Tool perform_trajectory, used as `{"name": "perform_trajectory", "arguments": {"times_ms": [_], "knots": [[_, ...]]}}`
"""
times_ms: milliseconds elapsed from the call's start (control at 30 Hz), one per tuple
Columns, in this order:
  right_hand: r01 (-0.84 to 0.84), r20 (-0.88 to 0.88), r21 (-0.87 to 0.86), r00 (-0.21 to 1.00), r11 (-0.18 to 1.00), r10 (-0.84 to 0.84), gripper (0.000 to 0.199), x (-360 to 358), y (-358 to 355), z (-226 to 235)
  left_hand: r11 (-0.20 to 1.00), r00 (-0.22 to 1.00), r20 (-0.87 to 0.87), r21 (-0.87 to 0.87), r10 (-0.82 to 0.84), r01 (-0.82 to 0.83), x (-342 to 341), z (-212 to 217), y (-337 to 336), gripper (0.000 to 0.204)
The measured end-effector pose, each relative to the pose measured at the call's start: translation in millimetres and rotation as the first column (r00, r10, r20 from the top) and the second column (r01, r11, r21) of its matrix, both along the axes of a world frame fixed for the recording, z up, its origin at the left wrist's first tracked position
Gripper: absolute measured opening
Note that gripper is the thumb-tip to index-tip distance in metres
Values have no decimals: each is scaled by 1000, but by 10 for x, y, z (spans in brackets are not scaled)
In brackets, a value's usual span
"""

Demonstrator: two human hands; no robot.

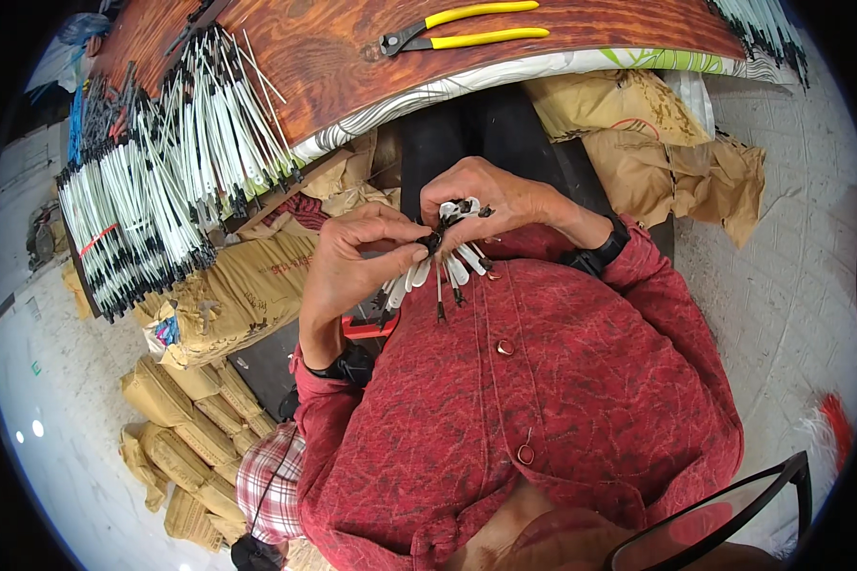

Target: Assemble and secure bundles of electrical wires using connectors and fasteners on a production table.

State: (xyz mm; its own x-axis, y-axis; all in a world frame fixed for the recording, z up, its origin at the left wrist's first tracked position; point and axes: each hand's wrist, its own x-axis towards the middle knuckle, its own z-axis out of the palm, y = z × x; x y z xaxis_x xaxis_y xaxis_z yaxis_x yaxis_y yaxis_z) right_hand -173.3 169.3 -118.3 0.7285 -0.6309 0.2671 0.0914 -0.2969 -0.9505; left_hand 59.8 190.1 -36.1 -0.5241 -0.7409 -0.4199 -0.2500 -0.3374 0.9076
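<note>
In front of my chest, my right hand (486, 198) is closed around a fanned bunch of thin white strips with black ends (455, 271). Some of the strips poke out above its fingers, and others spread out below. Beside it, my left hand (357, 266) has thumb and forefinger pinched on a small black piece (432, 241) at the side of the bunch. Whether that piece is joined to a strip is hidden by the fingers. Both hands are close together, nearly touching.
A brown wooden table (324, 57) lies ahead, carrying yellow-handled pliers (476, 41) and large piles of similar white strips (152, 181) at left. Brown paper packages (248, 285) sit below the table's left side, with more wrapping (676, 171) at right. Stacked brown bundles (186, 428) stand on the floor.
</note>
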Motion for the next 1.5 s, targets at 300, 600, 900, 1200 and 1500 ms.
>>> {"name": "perform_trajectory", "arguments": {"times_ms": [300,600,900,1200,1500], "knots": [[-43,-5,141,999,989,44,36,-15,-8,-1,990,993,17,74,120,-121,-115,63,45,20],[-39,-42,128,998,991,45,36,-6,-1,20,983,995,97,-182,-17,34,-106,54,9,17],[-18,58,108,998,994,12,32,13,-18,52,983,998,51,-179,-33,42,-92,4,10,20],[-11,-35,214,999,977,19,30,6,14,11,989,989,-89,-97,-121,113,110,-123,-107,26],[41,-16,215,999,976,-38,31,17,26,-17,875,919,-76,-345,-387,340,216,-156,-235,46]]}}
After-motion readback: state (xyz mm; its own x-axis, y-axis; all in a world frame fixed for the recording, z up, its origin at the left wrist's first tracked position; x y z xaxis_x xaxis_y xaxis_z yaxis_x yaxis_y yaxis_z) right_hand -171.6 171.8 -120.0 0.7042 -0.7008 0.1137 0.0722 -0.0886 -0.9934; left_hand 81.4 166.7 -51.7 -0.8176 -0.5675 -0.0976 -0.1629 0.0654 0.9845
